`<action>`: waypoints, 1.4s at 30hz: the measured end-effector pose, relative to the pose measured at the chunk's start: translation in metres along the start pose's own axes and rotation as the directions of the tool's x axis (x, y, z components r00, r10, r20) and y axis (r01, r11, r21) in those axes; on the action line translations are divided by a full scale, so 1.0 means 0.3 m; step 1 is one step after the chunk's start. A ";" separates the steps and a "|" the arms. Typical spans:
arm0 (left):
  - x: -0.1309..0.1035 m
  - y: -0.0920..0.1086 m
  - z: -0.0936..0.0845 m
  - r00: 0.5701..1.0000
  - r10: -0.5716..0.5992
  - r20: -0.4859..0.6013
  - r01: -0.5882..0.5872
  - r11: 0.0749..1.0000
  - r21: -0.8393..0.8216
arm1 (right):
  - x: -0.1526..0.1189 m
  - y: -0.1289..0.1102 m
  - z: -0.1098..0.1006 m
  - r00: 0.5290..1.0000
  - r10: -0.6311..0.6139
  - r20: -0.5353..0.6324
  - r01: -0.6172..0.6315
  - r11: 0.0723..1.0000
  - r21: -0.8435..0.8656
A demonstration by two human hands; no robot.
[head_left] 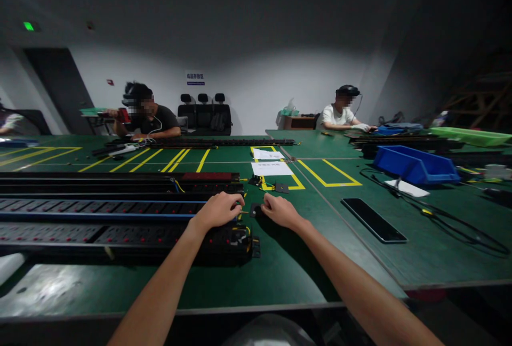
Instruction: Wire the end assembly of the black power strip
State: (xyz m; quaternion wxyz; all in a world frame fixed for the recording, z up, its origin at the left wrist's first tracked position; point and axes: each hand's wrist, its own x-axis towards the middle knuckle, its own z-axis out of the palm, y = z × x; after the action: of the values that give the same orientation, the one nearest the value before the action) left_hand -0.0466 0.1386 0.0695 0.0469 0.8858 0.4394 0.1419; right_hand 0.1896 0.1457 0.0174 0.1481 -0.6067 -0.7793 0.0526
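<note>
Near the right end of a long black power strip with a blue edge [160, 217], my left hand [220, 209] is closed in a pinch. A thin yellowish wire [245, 212] shows at its fingertips. Just to the right, my right hand [282, 210] has its fingers closed on a small black end plate [255, 210], held a little above the table. Closer to me lies another black power strip [140, 235] with red-marked sockets, yellow wires and a bracket at its end. Beyond my hands, a loose black end plate [281, 188] rests by a green-yellow wire.
The green table [296, 287] has yellow tape outlines. To the right are a phone [374, 220], a blue bin [414, 165], a black cable [460, 228] and a green tray [472, 136]. Paper sheets [272, 168] lie ahead. Two co-workers [160, 121] sit across the table; another is partly visible far left.
</note>
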 end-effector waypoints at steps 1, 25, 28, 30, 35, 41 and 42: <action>0.000 0.000 0.000 1.000 0.000 -0.001 0.000 1.000 -0.001 | -0.001 -0.003 -0.001 1.000 0.003 0.002 -0.003 1.000 -0.004; -0.002 0.009 -0.005 1.000 -0.010 0.006 0.010 1.000 0.004 | 0.001 0.020 -0.066 0.973 0.183 0.138 -0.182 0.983 -0.023; -0.001 0.011 -0.007 1.000 -0.008 0.010 0.008 1.000 0.001 | -0.001 0.019 -0.060 0.976 0.182 0.120 -0.184 0.983 0.004; -0.001 0.012 -0.008 1.000 -0.005 0.010 0.005 1.000 -0.001 | -0.002 0.018 -0.055 0.982 0.166 0.093 -0.170 0.985 0.041; -0.001 0.011 -0.008 1.000 -0.009 0.009 0.009 1.000 0.000 | 0.000 0.016 -0.032 0.997 0.076 0.032 -0.079 0.990 0.119; -0.001 0.009 -0.005 1.000 -0.007 0.011 0.007 1.000 0.001 | 0.000 0.022 -0.019 0.999 0.032 0.020 -0.035 0.972 0.233; -0.001 0.009 -0.005 1.000 -0.008 0.012 0.008 1.000 0.003 | 0.000 0.024 -0.019 0.999 0.035 0.028 -0.040 0.970 0.238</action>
State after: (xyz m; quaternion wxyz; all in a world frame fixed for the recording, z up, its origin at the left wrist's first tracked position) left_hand -0.0450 0.1366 0.0715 0.0486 0.8849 0.4429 0.1359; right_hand 0.1979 0.1470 0.0209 0.2099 -0.5985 -0.7573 0.1556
